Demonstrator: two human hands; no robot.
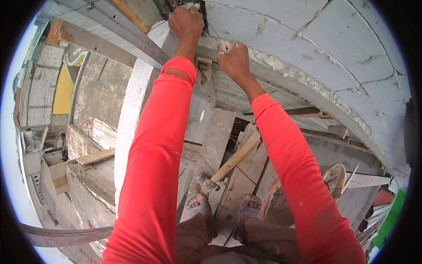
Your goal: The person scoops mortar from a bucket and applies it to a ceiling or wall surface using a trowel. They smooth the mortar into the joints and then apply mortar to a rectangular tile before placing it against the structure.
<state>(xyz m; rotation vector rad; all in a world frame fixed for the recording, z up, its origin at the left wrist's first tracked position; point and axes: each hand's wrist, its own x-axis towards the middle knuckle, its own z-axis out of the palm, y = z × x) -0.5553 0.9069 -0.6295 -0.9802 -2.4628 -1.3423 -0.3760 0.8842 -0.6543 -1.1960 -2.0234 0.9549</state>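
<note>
The left hand [186,21] is raised to the top of the grey block wall [334,48], its fingers curled into a dark gap above the blocks; what they grip is hidden. The right hand [234,57] sits just beside it and lower, its pale, dust-coated fingers [223,45] pressed on the rough mortar joint [281,66] that runs along the upper course. The blocks are light grey, chipped at the edges, with mortar squeezed out between them.
</note>
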